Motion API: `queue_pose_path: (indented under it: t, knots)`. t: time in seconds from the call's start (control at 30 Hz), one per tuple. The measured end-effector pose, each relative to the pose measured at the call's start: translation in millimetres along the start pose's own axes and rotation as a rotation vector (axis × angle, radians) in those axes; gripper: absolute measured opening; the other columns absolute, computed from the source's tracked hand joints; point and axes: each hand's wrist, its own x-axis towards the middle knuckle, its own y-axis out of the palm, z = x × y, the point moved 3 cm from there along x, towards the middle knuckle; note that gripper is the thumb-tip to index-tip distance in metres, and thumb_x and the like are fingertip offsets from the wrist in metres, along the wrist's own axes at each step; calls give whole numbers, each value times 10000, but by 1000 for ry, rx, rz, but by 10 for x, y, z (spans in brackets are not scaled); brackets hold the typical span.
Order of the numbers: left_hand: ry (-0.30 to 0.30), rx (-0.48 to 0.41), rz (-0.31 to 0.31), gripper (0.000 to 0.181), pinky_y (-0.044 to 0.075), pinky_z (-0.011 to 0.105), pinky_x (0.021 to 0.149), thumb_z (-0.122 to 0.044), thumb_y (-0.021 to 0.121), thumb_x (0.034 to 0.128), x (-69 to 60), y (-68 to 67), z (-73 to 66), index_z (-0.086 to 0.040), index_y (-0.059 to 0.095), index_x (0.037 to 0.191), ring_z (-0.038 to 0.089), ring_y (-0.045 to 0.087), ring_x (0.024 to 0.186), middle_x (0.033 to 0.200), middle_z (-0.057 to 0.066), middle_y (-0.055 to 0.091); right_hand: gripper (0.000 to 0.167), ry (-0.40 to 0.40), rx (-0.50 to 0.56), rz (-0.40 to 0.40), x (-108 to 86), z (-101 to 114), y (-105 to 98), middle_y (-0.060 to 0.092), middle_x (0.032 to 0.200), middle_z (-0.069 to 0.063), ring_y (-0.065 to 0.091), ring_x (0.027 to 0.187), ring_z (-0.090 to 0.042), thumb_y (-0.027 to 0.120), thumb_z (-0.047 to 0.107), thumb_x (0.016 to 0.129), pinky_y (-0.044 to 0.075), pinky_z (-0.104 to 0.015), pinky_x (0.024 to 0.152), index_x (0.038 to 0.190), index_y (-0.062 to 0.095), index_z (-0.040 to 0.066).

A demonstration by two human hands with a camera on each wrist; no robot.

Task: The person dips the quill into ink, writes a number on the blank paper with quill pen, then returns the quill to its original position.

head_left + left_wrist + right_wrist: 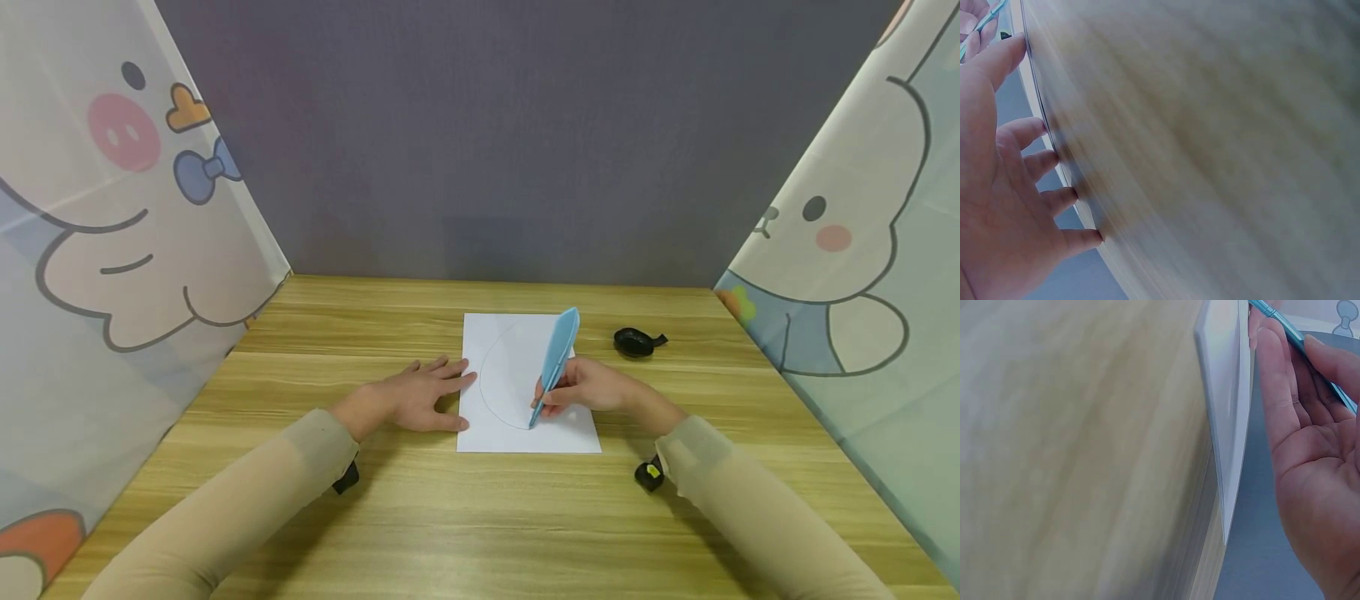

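Note:
A white sheet of paper [498, 437] lies on the wooden table, with a thin curved line drawn down its left half. My right hand [581, 387] pinches a blue feather-shaped pen [560, 346] whose tip meets the paper at the lower end of that curve. In the right wrist view the pen [1294, 336] runs between the thumb and fingers of the right hand [1316, 437]. My left hand [423, 396] lies with fingers spread, its fingertips on the paper's left edge. The left wrist view shows those extended fingers of the left hand [1004, 169] touching down.
A small black object with a short tail [634, 342] sits right of the paper. The wooden table [405, 533] meets a grey panel [480, 150] at the back. Cartoon-printed cloths [150, 250] hang at both sides. A black wrist device [649, 473] shows under the right sleeve.

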Motion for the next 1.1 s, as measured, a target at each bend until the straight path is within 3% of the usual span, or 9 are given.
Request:
queue_pose_path:
  t: [1.1]
  knots:
    - [1, -11, -5, 894, 104, 742, 1343, -694, 561, 1063, -26, -24, -32, -250, 246, 1772, 401, 75, 1729, 1869, 34, 108, 257, 38, 33, -77, -327, -157, -302, 768, 1165, -336, 802, 980, -203, 640, 54, 1091, 676, -352, 894, 1218, 687, -165]
